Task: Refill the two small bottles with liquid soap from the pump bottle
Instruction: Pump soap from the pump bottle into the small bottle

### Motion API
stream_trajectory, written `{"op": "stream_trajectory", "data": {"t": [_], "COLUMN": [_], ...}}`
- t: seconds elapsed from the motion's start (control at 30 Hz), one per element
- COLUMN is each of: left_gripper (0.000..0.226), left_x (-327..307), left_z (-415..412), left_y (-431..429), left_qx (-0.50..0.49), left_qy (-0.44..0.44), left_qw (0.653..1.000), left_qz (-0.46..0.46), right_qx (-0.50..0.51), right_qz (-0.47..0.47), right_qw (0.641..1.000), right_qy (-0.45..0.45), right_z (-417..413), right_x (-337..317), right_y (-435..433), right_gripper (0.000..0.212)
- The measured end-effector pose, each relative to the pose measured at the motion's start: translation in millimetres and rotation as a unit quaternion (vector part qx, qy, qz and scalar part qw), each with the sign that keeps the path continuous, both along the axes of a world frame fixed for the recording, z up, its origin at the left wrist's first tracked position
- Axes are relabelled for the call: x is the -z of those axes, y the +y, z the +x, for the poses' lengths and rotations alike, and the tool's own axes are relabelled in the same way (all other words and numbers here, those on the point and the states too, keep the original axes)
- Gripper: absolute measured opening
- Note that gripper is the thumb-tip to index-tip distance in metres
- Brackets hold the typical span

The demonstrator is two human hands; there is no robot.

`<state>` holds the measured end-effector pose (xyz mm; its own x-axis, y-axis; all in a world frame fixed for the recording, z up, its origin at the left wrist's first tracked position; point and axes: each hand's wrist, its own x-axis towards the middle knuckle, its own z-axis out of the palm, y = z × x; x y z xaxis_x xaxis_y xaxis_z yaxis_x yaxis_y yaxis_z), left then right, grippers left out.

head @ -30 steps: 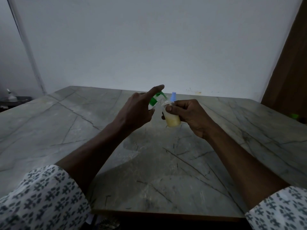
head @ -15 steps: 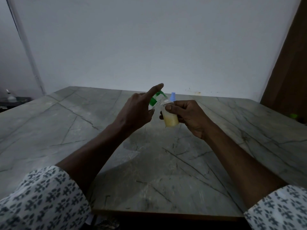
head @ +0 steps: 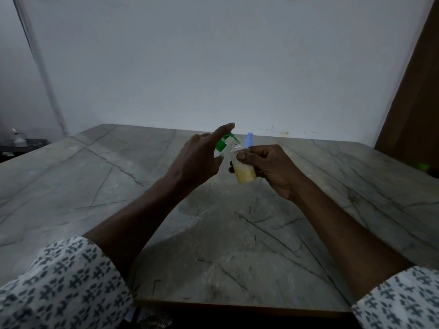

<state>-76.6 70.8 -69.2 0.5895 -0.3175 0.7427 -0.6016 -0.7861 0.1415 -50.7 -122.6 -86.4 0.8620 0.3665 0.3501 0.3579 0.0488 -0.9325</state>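
While right hand (head: 273,169) grips small bottle (head: 244,173) clear of table (head: 107,191) edges, left hand (head: 194,162) seemingly clasps pump bottle (head: 222,143).

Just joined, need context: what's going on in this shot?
A person is refilling soap over a marble table. The left hand holds the pump bottle, with its index finger on the green pump head. The right hand grips a small bottle, partly filled with yellowish soap, at the spout. A blue cap shows behind; its bottle is hidden.
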Motion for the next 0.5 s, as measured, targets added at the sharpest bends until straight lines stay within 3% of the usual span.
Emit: {"op": "stream_trajectory", "data": {"t": [0.17,0.5], "left_gripper": [0.088,0.07], "left_x": [-0.3,0.2], "left_z": [2.0,0.5], "left_y": [-1.4,-0.5], "left_qx": [-0.017,0.003], "left_qy": [0.008,0.0], "left_qw": [1.0,1.0], "left_qz": [0.01,-0.001], "right_qx": [0.005,-0.008], "right_qz": [0.005,0.002], "right_qw": [1.0,1.0], "right_qy": [0.0,0.014], "right_z": [-0.9,-4.0], "right_x": [-2.4,-1.1], "right_y": [-4.4,0.4], "right_gripper": [0.03,0.028]}}
